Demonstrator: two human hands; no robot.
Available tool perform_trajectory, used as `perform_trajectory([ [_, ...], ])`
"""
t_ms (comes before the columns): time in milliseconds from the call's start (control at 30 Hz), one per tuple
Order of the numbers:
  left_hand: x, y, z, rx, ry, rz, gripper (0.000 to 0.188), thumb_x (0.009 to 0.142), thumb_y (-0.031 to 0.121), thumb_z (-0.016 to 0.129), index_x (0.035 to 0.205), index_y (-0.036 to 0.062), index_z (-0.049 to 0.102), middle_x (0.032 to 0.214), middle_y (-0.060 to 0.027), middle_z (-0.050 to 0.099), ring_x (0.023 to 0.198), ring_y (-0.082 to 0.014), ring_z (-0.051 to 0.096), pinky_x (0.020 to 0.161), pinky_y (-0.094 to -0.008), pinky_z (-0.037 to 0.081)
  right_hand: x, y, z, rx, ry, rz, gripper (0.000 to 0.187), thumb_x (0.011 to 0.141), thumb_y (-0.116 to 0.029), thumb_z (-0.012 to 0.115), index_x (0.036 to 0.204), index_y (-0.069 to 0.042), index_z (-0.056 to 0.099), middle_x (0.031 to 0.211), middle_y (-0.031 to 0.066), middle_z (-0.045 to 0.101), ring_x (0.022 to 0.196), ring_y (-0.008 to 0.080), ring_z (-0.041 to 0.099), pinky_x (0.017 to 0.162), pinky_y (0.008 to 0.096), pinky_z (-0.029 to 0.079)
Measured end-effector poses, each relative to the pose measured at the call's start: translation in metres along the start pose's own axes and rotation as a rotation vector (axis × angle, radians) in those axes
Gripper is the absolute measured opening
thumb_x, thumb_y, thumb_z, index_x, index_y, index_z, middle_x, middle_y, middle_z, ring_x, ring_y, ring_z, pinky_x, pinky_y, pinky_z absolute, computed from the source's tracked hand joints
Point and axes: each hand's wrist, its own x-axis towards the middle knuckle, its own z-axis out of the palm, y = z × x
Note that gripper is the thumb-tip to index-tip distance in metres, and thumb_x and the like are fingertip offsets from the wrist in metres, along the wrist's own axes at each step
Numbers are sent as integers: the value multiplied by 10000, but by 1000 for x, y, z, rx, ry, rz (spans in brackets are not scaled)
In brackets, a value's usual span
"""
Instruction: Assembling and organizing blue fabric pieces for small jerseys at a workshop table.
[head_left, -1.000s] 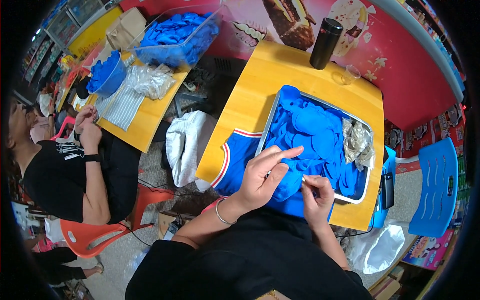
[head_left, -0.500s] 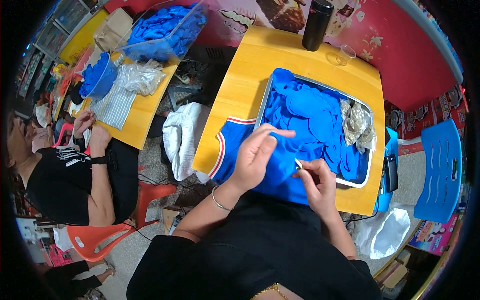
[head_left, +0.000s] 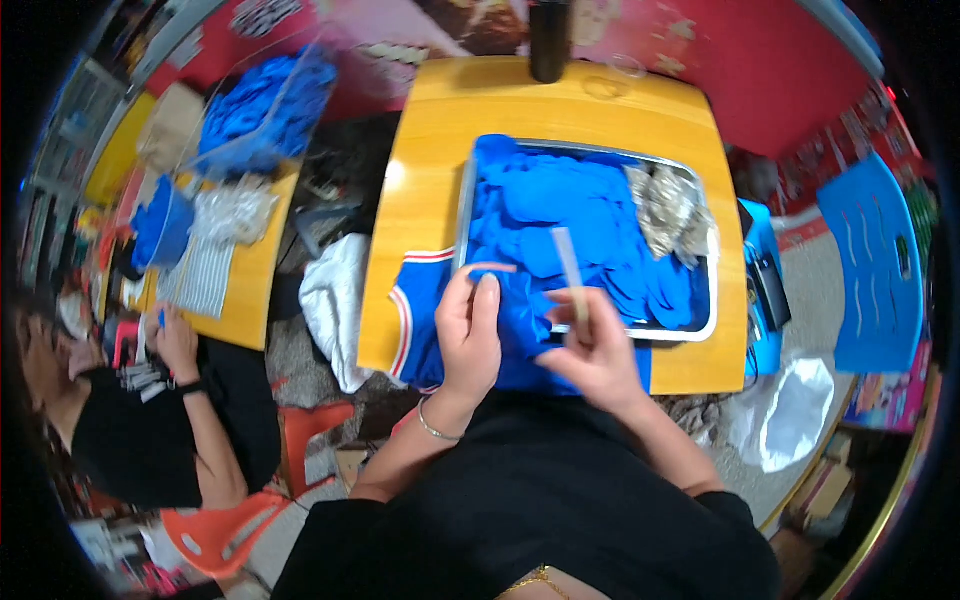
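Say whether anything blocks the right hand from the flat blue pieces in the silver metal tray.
Nothing visible bars the right hand from the nearer flat blue pieces; the narrow pale strip it holds shows against them. Farther back, a crumpled, see-through plastic bag sits over the far right of the silver metal tray.

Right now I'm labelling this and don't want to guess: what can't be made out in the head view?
All in the head view:
Pale strip in the right hand: blurred, material unclear.
Left hand: hides its own lower fingers.
Tray: floor mostly covered by blue pieces.
Black bottle: top cut off by the upper edge.
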Motion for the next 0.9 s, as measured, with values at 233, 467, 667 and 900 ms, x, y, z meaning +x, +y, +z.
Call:
perform_trajectory([
  [233,-4,-17,-3,-188,-47,-207,37,865,9,565,840,36,560,780,36,515,703,-11,452,616,-158,353,4,9,5,-139,-12,-31,213,810,-138,675,724,-21,519,553,-10,398,523,56,328,440,251,278],
  [467,0,-31,-19,-274,27,-254,60,905,65,535,948,80,495,790,39,457,702,-15,384,621,-162,319,8,15,-34,-94,-68,126,135,881,-133,563,882,-4,603,660,28,603,611,67,581,536,217,435],
  [667,-6,-14,-49,-68,-372,-553,167,859,7,439,918,29,594,844,-27,582,737,-77,539,692,-198,457,20,18,-99,-575,125,124,249,855,-199,581,1005,-1,593,784,158,620,676,270,614,615,335,479],
  [900,-25,-9,-59,81,-1195,-563,500,738,-76,406,1199,33,566,967,-50,542,766,-65,469,650,-184,352,65,34,-152,-1045,299,-300,237,787,-112,577,1011,-42,607,924,154,606,907,318,566,814,399,448],
])
